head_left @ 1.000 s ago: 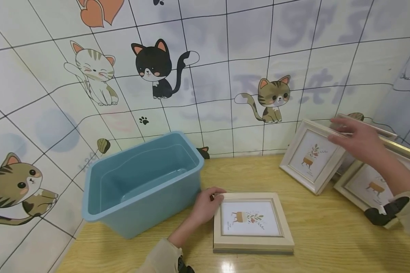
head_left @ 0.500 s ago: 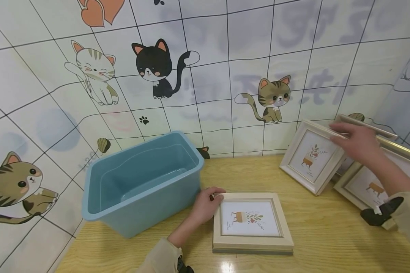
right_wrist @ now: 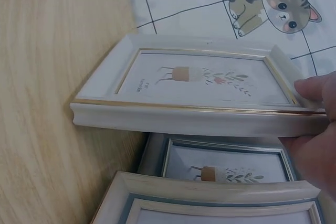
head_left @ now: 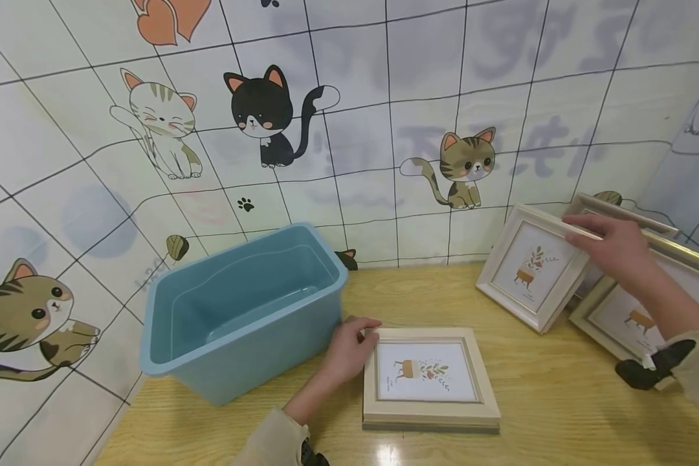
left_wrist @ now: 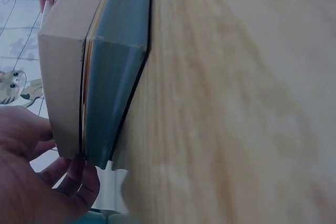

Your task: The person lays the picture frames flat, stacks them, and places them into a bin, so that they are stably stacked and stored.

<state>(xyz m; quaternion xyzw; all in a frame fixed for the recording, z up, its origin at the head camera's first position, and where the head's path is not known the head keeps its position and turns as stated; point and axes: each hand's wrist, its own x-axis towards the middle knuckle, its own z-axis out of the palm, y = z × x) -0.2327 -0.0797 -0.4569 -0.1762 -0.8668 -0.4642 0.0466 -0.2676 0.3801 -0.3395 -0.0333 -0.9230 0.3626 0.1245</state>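
Note:
In the head view, a white picture frame with a flower-stand print stands tilted at the back right. My right hand grips its upper right corner. The right wrist view has the thumb on that frame's face and a finger behind it. Two stacked picture frames lie flat, a cream one over a blue-grey one. At their far left corner is my left hand, holding the edge. Its fingers curl against the stack's end in the left wrist view, the thumb near the cream frame's side.
A blue plastic bin stands left of the stack, its visible floor bare. More picture frames lean behind and right of the white one. Behind the wooden table rises a wall with cat drawings and grid lines.
My right hand has settled lower onto the white frame's corner, its fingers closing round the edge. The left hand and the stack stay almost the same.

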